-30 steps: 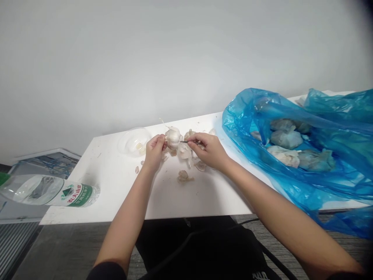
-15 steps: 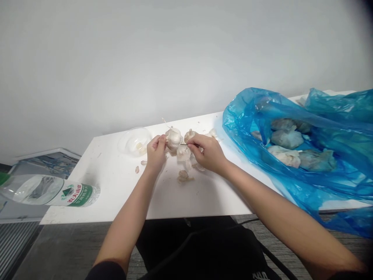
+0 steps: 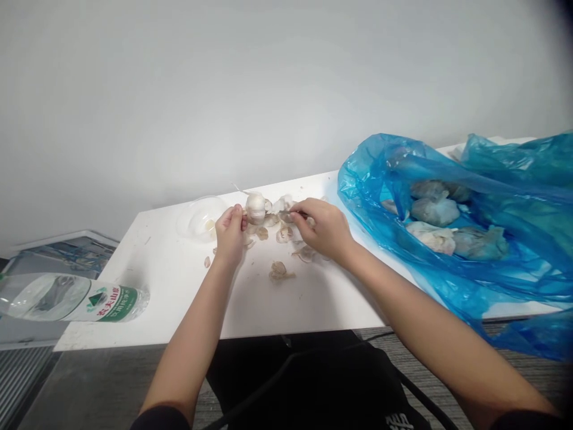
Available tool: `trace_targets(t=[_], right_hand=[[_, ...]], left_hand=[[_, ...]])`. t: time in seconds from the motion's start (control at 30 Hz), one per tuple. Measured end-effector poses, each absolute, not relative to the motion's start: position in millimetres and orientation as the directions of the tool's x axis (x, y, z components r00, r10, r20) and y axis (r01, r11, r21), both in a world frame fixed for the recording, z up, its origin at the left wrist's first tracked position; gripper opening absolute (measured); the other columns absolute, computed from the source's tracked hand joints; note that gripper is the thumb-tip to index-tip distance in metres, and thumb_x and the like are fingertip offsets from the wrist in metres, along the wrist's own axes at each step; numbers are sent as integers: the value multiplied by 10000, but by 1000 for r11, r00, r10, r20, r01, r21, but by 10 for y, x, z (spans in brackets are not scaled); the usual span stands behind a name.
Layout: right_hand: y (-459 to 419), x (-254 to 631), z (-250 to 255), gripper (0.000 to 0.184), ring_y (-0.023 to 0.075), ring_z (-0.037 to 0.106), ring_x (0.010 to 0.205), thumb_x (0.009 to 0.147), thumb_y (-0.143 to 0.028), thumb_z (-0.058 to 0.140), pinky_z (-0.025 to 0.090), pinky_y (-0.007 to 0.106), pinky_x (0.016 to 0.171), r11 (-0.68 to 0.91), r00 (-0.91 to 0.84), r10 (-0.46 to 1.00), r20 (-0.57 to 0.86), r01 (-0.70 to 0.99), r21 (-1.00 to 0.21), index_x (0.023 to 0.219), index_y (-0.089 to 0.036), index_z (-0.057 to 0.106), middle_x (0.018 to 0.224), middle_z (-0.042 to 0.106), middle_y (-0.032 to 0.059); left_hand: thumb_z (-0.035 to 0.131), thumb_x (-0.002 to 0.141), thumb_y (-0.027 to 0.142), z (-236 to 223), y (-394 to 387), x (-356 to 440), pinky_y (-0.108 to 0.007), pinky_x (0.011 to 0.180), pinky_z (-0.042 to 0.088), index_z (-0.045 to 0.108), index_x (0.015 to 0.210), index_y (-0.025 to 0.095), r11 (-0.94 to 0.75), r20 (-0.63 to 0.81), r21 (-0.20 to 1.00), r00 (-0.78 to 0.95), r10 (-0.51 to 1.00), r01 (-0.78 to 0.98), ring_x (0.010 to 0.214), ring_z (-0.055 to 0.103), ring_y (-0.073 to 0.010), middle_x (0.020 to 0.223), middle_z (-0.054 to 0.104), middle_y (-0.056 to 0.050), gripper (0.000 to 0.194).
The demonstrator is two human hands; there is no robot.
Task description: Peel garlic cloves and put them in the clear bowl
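1. A plastic water bottle [image 3: 76,297] lies on its side at the near-left corner of the white surface [image 3: 170,298], well away from the hands.
2. A clear plastic bowl [image 3: 201,219] sits near the far edge, just beside the left hand, with a few pale pieces [image 3: 209,225] inside, placed where they can be reached easily.
3. The left hand [image 3: 230,234] is clenched around a garlic bulb [image 3: 255,207], holding it up and steady for the work at its side; the left forearm [image 3: 192,328] angles in from the lower left.
4. Papery garlic skins [image 3: 278,272] lie scattered on the surface below and between the hands.
5. The right hand [image 3: 323,228] is closed on a thin metal pick [image 3: 293,212], its tip towards the bulb, though the fingers hide it and it may be tweezers; the right forearm [image 3: 430,316] stretches in from the lower right.
6. A blue plastic bag [image 3: 371,179] slumps open at the right, keeping whole garlic bulbs [image 3: 435,210] together, apart from the loose skins.
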State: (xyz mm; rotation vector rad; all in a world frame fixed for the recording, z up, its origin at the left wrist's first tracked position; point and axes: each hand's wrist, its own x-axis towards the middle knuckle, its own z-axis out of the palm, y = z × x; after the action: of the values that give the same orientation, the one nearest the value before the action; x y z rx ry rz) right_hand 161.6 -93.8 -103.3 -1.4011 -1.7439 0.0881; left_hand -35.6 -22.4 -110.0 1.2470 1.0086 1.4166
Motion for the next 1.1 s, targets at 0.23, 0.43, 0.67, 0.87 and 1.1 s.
trace_targets(t=[0.23, 0.43, 0.67, 0.87, 1.1], right_hand=[[-981, 1526, -1051, 228, 158, 608, 723, 957, -249, 476, 440, 275, 665, 556, 1, 634, 773, 694, -457, 912, -187, 691, 771, 682, 46], [-966, 1484, -1125, 196, 168, 616, 779, 949, -241, 495, 425, 279, 684, 476, -61, 769, 636, 719, -507, 916, -196, 683, 865, 711, 49], [-981, 1477, -1103, 189, 180, 624, 821, 948, -228, 497, 409, 282, 693, 432, -68, 815, 575, 732, -526, 931, -185, 680, 912, 716, 59], [-990, 1475, -1083, 239, 178, 606, 834, 972, -225, 444, 381, 279, 672, 411, -84, 828, 554, 763, -499, 937, -196, 679, 927, 712, 58], [-967, 1512, -1074, 255, 189, 610, 836, 953, -223, 422, 346, 276, 624, 260, 55, 857, 513, 812, -522, 910, -203, 672, 912, 700, 67]], left_hand=[[690, 856, 435, -1114, -219, -363, -202, 518, 318, 505, 580, 155, -183, 182, 980, -28, 983, -79, 531, 371, -72, 557, 426, 33, 435], [700, 841, 448, -1141, -229, -345, -200, 517, 314, 527, 589, 152, -169, 171, 982, 20, 985, -82, 532, 375, -70, 561, 443, 31, 426], [714, 825, 460, -1124, -253, -330, -197, 513, 321, 516, 588, 152, -135, 140, 986, 44, 989, -100, 527, 373, -65, 565, 438, 35, 436], [705, 824, 493, -1120, -261, -324, -209, 501, 318, 520, 589, 155, -129, 134, 989, 64, 989, -77, 518, 370, -68, 562, 437, 32, 451], [707, 805, 525, -1139, -250, -340, -224, 517, 302, 519, 579, 160, -152, 155, 988, 138, 978, -33, 524, 360, -81, 554, 427, 28, 468]])
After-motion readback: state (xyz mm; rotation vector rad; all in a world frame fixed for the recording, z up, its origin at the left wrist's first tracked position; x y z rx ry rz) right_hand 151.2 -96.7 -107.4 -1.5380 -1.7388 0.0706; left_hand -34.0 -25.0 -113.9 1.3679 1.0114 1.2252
